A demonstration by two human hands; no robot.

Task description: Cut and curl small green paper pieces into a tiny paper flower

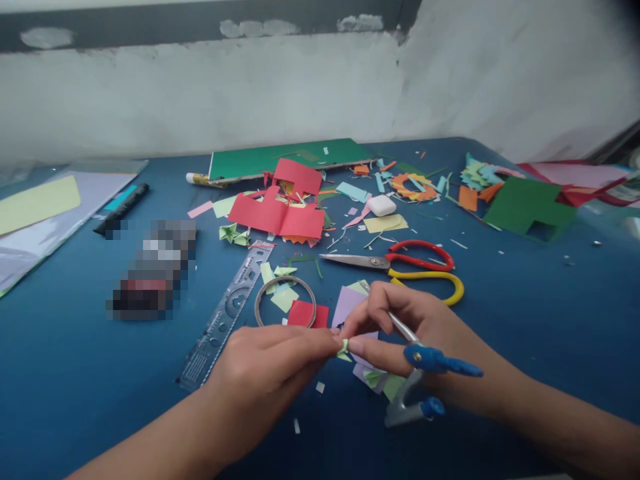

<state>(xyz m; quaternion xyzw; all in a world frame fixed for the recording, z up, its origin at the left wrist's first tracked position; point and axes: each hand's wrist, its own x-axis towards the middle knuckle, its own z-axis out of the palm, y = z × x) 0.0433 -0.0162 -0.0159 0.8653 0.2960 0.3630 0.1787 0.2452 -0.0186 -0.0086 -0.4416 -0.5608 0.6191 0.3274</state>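
Note:
My left hand (273,367) and my right hand (425,320) meet at the fingertips, both closed on a small folded piece of light green paper (344,351). Tucked between the fingers of my right hand is a drawing compass (430,360) with silver legs and a blue top. Purple paper (349,303) lies beneath my fingertips, partly hidden. Just beyond my left hand, a roll of tape (257,308) rests on edges of red paper (323,316) and pale green pieces. Scissors (383,262) with red and yellow handles lie open behind my right hand.
A clear ruler (220,327) lies left of the tape. Red cut paper (277,217), a green board (300,157), a white eraser (382,205) and colored scraps spread toward the wall. At left are a blurred-out object (155,267), a black marker (125,208) and a paper packet (95,193).

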